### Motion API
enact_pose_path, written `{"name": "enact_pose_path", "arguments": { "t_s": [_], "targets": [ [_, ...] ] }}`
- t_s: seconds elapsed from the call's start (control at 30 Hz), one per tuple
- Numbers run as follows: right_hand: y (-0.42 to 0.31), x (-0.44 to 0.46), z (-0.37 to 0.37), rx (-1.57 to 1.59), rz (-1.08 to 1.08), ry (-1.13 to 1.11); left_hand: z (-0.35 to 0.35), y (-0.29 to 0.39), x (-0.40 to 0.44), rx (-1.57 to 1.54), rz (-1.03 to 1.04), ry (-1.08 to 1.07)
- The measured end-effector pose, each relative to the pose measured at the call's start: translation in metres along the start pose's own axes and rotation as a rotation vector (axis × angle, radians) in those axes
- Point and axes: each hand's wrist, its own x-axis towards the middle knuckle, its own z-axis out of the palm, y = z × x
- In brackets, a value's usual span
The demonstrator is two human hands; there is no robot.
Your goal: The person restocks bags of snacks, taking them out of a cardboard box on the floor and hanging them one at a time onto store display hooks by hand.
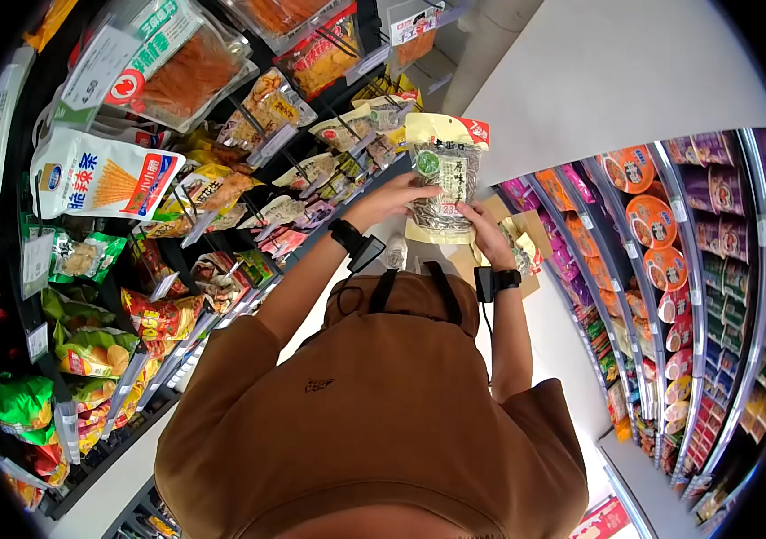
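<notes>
A bag of sunflower seeds (438,171), cream-coloured with a clear window and a red corner, is held upright in front of me near the top middle. My left hand (394,199) grips its left side, with fingers reaching across the front. On the lower right edge, my right hand (488,235) holds the bag with the thumb on its face. An open cardboard box (540,235) with similar packs inside shows beyond my right hand, partly hidden by it.
Snack packs on hooks fill the left rack, including a white pouch (105,175) and a green bag (19,404). Shelves of orange noodle bowls (651,222) stand on the right. Price tags (96,76) stick out from the left hooks.
</notes>
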Motion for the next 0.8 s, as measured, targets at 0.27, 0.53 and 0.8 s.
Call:
{"name": "enact_pose_path", "arguments": {
  "t_s": [0.27,0.53,0.8],
  "targets": [
    [-0.031,0.057,-0.031,-0.220,0.096,0.088,-0.055,-0.006,0.067,0.127,-0.044,0.287],
    [-0.047,0.127,-0.071,-0.437,0.188,0.108,-0.065,0.013,0.117,0.211,-0.168,0.318],
    [-0.058,0.175,-0.090,-0.233,0.263,-0.042,-0.078,0.007,0.144,0.254,-0.204,0.327]
  ]
}}
